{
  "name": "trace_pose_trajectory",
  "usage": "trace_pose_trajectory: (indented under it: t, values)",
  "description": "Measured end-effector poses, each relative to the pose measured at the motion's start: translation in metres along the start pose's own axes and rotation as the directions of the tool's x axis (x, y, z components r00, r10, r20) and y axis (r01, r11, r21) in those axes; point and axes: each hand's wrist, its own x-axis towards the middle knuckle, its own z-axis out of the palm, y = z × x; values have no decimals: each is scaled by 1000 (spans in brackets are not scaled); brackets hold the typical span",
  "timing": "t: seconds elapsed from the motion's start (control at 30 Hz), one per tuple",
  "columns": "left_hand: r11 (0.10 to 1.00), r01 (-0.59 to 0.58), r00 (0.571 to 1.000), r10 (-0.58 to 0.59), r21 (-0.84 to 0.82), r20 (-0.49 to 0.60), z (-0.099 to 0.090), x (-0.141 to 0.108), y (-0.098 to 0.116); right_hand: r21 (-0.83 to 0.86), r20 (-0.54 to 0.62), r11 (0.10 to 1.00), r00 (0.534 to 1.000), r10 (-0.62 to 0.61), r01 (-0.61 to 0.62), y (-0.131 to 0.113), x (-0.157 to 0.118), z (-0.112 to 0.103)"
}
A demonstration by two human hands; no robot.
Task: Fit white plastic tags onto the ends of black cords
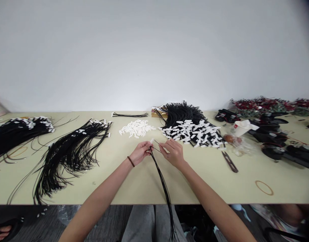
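Note:
My left hand (143,150) pinches a small white connector (151,141) with a bundle of thin black wires (162,179) running from it. The bundle hangs down over the table's front edge toward my lap. My right hand (173,152) is closed on the end of a single black wire (156,142), just right of the connector. Whether that wire's tip touches the connector is too small to tell. Just beyond my hands lies a pile of loose white connectors (136,128). Behind my right hand is a heap of black wires with white connectors (192,132).
Black wire bundles (74,151) cover the table's left side. A short wire bundle (130,115) lies near the wall. To the right are thread snips (229,162), a rubber band (264,188), a paper cup (241,127), black plastic parts (272,148) and red-green wires (262,106).

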Motion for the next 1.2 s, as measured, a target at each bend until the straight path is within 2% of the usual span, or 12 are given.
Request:
trace_pose_trajectory:
  t: [0.13,0.33,0.43,0.57,0.67,0.97,1.2]
  values:
    - [997,-29,1000,30,71,-9,1,-1,1,20,17,999,999,27,-27,0,0,0]
    - [989,-47,999,50,137,-14,3,-2,2,64,86,985,985,153,-158,-3,1,1]
    - [987,-43,999,41,157,12,4,-2,2,163,141,963,971,194,-216,-5,0,2]
    - [985,-31,999,25,172,40,3,-2,2,323,260,904,945,199,-279,-5,-2,4]
    - [984,-25,999,18,178,45,2,-1,0,389,307,864,929,207,-321,-5,-3,5]
    - [980,-25,999,19,199,30,2,-1,0,493,342,780,910,233,-385,-5,-1,6]
    - [982,-19,1000,15,185,27,2,0,-1,489,313,794,922,227,-362,-4,-2,9]
